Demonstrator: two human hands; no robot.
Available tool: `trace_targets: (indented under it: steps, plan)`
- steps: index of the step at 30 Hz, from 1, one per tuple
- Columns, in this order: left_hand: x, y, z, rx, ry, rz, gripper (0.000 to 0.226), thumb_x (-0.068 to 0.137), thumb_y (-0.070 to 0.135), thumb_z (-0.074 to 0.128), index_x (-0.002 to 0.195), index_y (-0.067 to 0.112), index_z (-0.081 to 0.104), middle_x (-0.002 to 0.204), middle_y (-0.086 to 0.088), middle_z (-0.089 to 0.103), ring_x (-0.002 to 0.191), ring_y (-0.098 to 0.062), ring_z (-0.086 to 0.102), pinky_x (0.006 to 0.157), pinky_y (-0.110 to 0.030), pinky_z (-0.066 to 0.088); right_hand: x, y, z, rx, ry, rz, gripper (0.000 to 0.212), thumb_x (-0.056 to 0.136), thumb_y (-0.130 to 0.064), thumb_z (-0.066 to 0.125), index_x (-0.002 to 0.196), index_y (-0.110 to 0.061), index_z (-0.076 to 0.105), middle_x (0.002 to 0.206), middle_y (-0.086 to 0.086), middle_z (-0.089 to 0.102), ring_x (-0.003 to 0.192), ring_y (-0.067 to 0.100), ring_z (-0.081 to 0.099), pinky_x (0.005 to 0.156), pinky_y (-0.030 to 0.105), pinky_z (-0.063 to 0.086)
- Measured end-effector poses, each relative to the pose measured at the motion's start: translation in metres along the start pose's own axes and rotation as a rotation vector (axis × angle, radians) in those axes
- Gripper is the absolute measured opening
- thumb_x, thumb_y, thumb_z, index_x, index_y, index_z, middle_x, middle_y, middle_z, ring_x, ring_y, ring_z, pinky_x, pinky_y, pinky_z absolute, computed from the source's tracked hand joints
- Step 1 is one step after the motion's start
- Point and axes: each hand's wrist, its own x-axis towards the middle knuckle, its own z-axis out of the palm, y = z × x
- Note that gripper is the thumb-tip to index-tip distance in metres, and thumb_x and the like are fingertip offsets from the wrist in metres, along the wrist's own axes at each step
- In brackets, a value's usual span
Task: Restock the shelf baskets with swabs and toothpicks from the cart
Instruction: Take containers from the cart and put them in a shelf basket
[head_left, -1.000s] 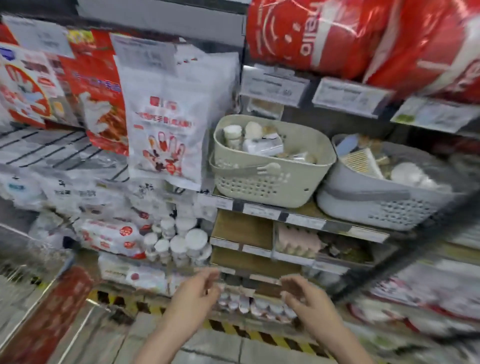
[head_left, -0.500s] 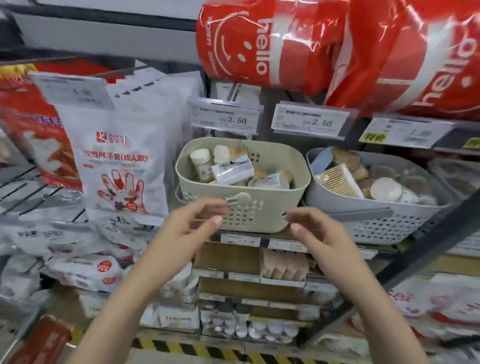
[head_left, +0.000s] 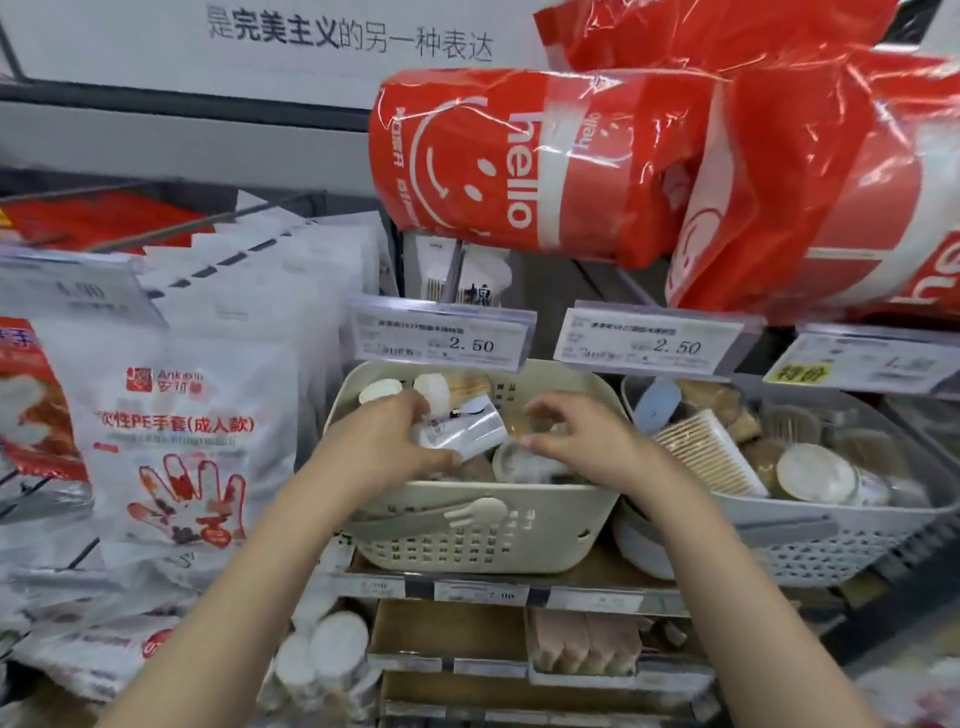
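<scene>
Here both forearms reach into the beige basket (head_left: 483, 525), left hand (head_left: 387, 447) gripping a packet (head_left: 467, 434).

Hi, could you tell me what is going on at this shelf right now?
A person is working in the beige basket on the shelf, with both hands inside it. The left hand holds a small clear packet lying on top of the round tubs and other small packs in the basket. The right hand hovers beside it with fingers loosely curled, holding nothing that shows. A grey basket of similar goods sits to the right. The cart is not in view.
</scene>
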Motion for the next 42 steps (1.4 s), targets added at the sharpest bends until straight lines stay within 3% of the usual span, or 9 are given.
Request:
trace_targets:
  steps: [4,10,16,19,23,27,32,39,42]
  plan:
    - [0.008,-0.002,0.003,0.072,-0.036,-0.031,0.062,0.066,0.051,0.075,0.118,0.026,0.05,0.096,0.008,0.059,0.088,-0.015,0.055,0.072,-0.029,0.044,0.01,0.006,0.008,-0.147,-0.088,0.113,0.054,0.077,-0.036,0.075,0.125,-0.018,0.058,0.127,0.0,0.058,0.115,0.017,0.055,0.096,0.031,0.046]
    - [0.007,-0.002,0.006,0.069,0.032,-0.042,0.059,0.067,0.051,0.072,0.118,0.03,0.052,0.1,0.009,0.063,0.087,-0.012,0.052,0.074,-0.029,0.044,0.015,0.009,0.015,-0.323,-0.092,0.13,0.055,0.069,-0.03,0.081,0.12,-0.02,0.062,0.12,0.003,0.062,0.111,0.022,0.055,0.091,0.036,0.049]
    - [-0.005,-0.003,0.005,-0.075,0.237,0.074,0.056,0.065,0.05,0.067,0.116,0.032,0.052,0.107,0.013,0.051,0.097,-0.007,0.05,0.073,-0.024,0.039,0.006,0.007,0.01,-0.298,0.065,0.044,0.035,0.073,-0.03,0.073,0.106,-0.02,0.067,0.107,0.001,0.066,0.1,0.02,0.057,0.083,0.032,0.048]
    - [-0.02,0.003,0.0,-0.33,0.325,0.149,0.053,0.065,0.042,0.072,0.112,0.038,0.05,0.114,0.017,0.047,0.1,0.008,0.049,0.076,-0.005,0.04,-0.006,0.003,-0.003,-0.222,0.147,-0.002,0.049,0.077,-0.029,0.073,0.124,-0.021,0.059,0.125,0.002,0.059,0.116,0.023,0.052,0.094,0.031,0.04]
    - [-0.057,0.011,-0.005,-0.483,0.487,0.159,0.054,0.071,0.015,0.079,0.106,0.042,0.047,0.112,0.014,0.047,0.099,0.005,0.053,0.081,-0.007,0.045,-0.03,0.0,-0.023,0.066,0.197,-0.175,0.055,0.081,-0.019,0.072,0.132,-0.026,0.051,0.133,-0.011,0.046,0.126,0.013,0.039,0.09,0.02,0.028]
    - [-0.104,0.013,-0.004,-0.546,0.605,0.076,0.053,0.069,0.041,0.067,0.119,0.037,0.05,0.119,0.012,0.046,0.107,0.001,0.052,0.086,-0.015,0.047,-0.051,0.0,-0.021,0.256,0.068,-0.368,0.05,0.085,-0.034,0.065,0.128,-0.044,0.042,0.132,-0.026,0.041,0.128,-0.006,0.032,0.104,0.018,0.028]
    - [-0.17,0.002,0.007,-0.631,0.705,-0.127,0.057,0.064,0.052,0.066,0.118,0.049,0.049,0.123,0.017,0.055,0.107,-0.011,0.058,0.078,-0.031,0.053,-0.072,-0.012,-0.005,0.397,-0.022,-0.541,0.047,0.083,-0.051,0.058,0.127,-0.044,0.045,0.129,-0.036,0.04,0.126,-0.015,0.034,0.097,0.002,0.028]
    - [-0.251,-0.018,0.017,-0.634,0.957,-0.362,0.044,0.061,0.051,0.066,0.104,0.053,0.055,0.101,0.018,0.064,0.089,-0.002,0.062,0.073,-0.014,0.05,-0.094,-0.057,0.035,0.725,-0.331,-0.602,0.063,0.067,-0.073,0.063,0.125,-0.059,0.045,0.13,-0.029,0.051,0.121,-0.007,0.048,0.089,0.008,0.043]
    - [-0.28,-0.034,0.026,-0.712,1.03,-0.481,0.047,0.059,0.051,0.071,0.105,0.041,0.061,0.101,0.006,0.066,0.094,-0.023,0.065,0.084,-0.049,0.054,-0.098,-0.079,0.072,0.879,-0.574,-0.531,0.071,0.062,-0.074,0.068,0.127,-0.053,0.051,0.126,-0.026,0.057,0.118,-0.001,0.054,0.086,0.012,0.047]
